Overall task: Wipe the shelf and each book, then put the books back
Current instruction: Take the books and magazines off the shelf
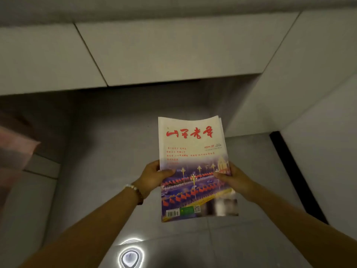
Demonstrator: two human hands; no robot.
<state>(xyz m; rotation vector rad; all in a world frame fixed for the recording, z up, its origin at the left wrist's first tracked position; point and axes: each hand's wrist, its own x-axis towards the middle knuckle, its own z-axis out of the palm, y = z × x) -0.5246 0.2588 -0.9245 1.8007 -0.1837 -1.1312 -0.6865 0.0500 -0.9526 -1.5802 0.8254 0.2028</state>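
Observation:
I hold a thin stack of magazines (193,151) in the air in front of me, above the grey tiled floor. The top cover is white with red characters and a photo of a street lined with red flags. My left hand (154,175) grips the stack's left edge, thumb on the cover. My right hand (234,178) grips the right edge the same way. A white shelf unit (173,55) stands ahead, its lower opening dark and recessed. No cloth is in view.
A blurred pink and white object (13,157) juts in at the left edge. A white panel with a black strip (297,176) runs along the right. A ceiling light reflects off the glossy floor (130,256) below my arms.

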